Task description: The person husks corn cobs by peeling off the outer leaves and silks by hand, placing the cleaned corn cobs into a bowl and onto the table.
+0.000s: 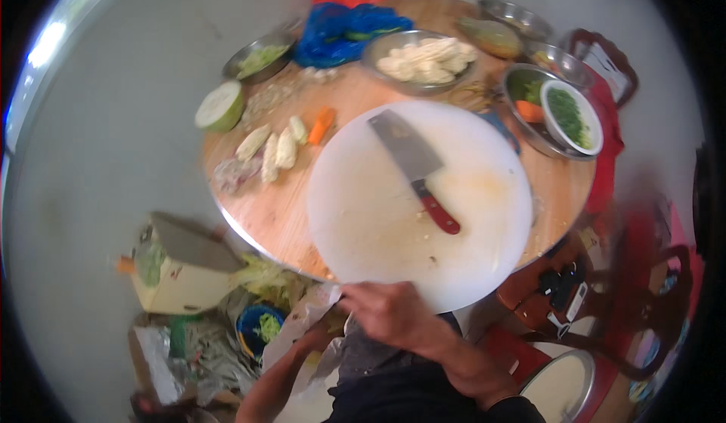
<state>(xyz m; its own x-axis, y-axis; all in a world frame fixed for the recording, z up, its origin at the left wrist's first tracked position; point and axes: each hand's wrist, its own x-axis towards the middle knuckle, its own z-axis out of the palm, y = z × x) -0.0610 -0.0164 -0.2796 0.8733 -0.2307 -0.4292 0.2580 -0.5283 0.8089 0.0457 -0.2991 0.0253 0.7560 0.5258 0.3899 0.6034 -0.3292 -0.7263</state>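
My right hand (391, 312) pinches the rim of a whitish plastic bag (298, 315), just below the near edge of the round table. My left hand (320, 335) is lower down against the bag, its fingers hidden from view. In front of me lies a large round white cutting board (363, 213). A cleaver (405, 145) with a red handle rests on it, the blade pointing to the far left. Small food crumbs and stains mark the board.
On the wooden table (266, 218), peeled corn cobs (278, 148), a carrot piece (321, 125) and a cut gourd (221, 107) sit left. Steel bowls hold pale slices (428, 60) and chopped greens (261, 60). A white bowl (572, 117) stands right. Below are a carton (181, 278) and a blue-lined bin (261, 329).
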